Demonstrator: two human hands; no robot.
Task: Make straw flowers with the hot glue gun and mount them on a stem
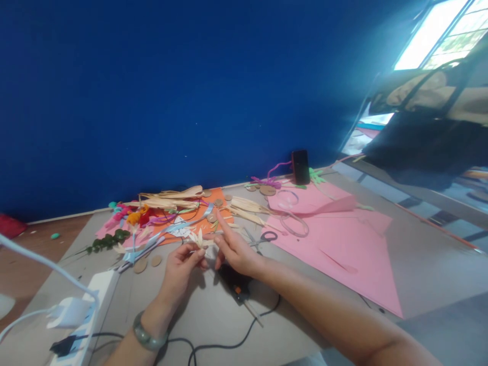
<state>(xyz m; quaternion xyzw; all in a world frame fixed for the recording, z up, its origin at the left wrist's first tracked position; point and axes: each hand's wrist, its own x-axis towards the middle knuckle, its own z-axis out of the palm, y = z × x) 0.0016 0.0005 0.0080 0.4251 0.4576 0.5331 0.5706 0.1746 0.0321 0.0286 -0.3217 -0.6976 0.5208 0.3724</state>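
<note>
My left hand (182,265) is closed in a pinch on a small cream flower made of dried leaf strips (199,239). My right hand (235,250) touches the same flower from the right, thumb and fingers pinched at it and the index finger stretched out towards the wall. Both hands hover just above the grey floor mat (305,305). A black glue gun (234,280) lies directly under my right hand, its black cord running towards me. A green bracelet sits on my left wrist.
Scissors (263,238) lie right of my hands. Pink paper sheets (335,239), orange paper (213,203) with dried leaf strips, ribbons, cardboard discs and a green sprig (109,242) spread behind. A white power strip (82,315) lies left. A black phone (300,166) leans on the blue wall.
</note>
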